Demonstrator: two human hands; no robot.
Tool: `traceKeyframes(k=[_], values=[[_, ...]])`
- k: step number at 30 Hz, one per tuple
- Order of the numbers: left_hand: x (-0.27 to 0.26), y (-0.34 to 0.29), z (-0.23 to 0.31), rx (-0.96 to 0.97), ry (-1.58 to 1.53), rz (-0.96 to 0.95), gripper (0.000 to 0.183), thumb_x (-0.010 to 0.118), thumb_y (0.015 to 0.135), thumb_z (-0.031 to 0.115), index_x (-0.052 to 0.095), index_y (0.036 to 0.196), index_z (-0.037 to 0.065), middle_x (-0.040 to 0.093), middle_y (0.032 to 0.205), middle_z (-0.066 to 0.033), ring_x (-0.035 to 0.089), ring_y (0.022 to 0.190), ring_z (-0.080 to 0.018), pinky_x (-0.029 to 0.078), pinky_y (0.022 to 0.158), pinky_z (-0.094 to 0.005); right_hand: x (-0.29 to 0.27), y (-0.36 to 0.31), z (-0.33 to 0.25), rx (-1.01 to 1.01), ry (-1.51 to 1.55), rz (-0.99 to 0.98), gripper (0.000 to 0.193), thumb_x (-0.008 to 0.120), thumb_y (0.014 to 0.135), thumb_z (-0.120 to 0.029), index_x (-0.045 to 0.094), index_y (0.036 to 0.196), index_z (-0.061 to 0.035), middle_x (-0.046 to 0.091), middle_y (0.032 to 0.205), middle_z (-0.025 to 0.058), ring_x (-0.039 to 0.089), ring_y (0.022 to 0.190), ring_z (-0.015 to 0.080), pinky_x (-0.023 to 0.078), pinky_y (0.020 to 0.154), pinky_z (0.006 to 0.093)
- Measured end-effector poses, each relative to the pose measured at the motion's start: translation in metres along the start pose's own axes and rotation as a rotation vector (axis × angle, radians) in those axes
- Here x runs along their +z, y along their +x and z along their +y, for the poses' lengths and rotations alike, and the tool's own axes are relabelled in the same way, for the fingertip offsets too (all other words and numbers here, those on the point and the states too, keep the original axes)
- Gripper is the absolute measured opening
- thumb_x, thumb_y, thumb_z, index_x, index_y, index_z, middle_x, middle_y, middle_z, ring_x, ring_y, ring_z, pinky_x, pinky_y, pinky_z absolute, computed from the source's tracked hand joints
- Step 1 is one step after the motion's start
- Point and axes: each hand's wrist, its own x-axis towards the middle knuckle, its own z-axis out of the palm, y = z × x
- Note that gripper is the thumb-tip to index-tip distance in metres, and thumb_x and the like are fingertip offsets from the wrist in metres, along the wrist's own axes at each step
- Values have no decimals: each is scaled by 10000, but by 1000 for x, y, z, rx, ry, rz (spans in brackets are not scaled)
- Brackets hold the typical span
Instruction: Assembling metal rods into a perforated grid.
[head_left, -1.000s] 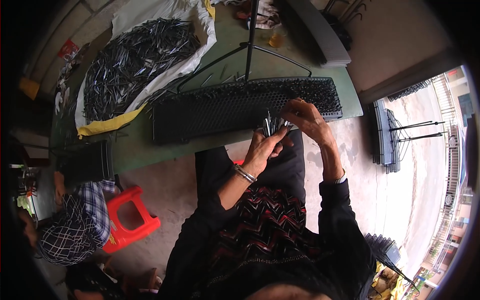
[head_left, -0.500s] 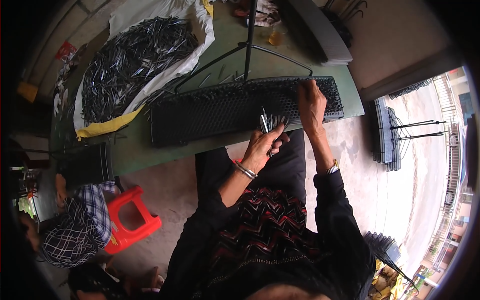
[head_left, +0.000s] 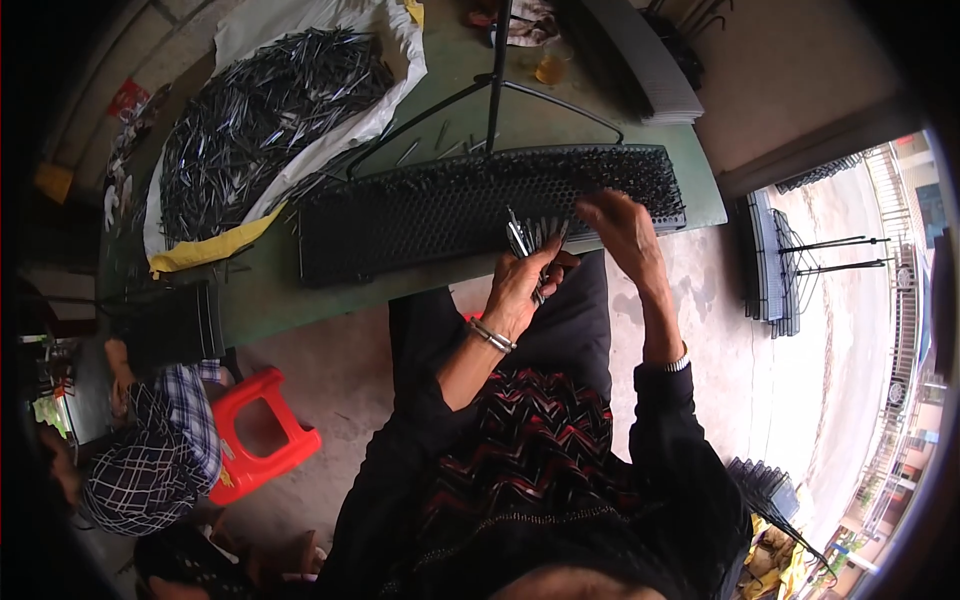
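My left hand (head_left: 520,288) is closed round a bundle of slim metal strips (head_left: 524,236), their silvery ends fanned out past the fingers. It hovers over the near edge of a long black perforated panel (head_left: 400,232) on the table. To the right of the bundle, my right hand (head_left: 628,232) is above the panel with thumb and fingers drawn together; whatever is between the fingertips is too small to make out. Dark strips stand thickly in the holes along the panel's far side and right end, while bare holes show in the middle and left. A black rod frame (head_left: 494,105) rises behind the panel.
A white sack (head_left: 400,100) with a large heap of dark metal strips (head_left: 270,120) lies at the far left of the green table (head_left: 270,310). Grey panels (head_left: 660,90) are stacked at the back right, near a glass of amber liquid (head_left: 549,70). A red stool (head_left: 265,440) and another person (head_left: 150,460) are at lower left.
My right hand has come back from the panel's far right part, nearer to me and to the bundle. My left hand keeps its hold on the strips and has shifted slightly left.
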Motion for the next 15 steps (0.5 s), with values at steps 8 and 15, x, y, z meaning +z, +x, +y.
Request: traceKeyframes(k=[8, 15], values=[[18, -10, 4, 8, 67, 93, 159, 638, 886, 244, 647, 908, 87, 684, 766, -52, 575, 570, -80, 325, 454, -199, -7, -22, -6, 185, 483, -339, 183, 624, 817, -156, 649, 869, 17, 596, 775, 64, 561, 713, 128, 438, 636, 267], [8, -8, 2, 3, 84, 63, 157, 655, 874, 245, 659, 913, 93, 686, 754, -32, 583, 560, -79, 319, 442, -193, -6, -24, -12, 286, 588, -347, 167, 584, 854, -135, 612, 897, 24, 600, 790, 45, 555, 720, 112, 439, 638, 249]])
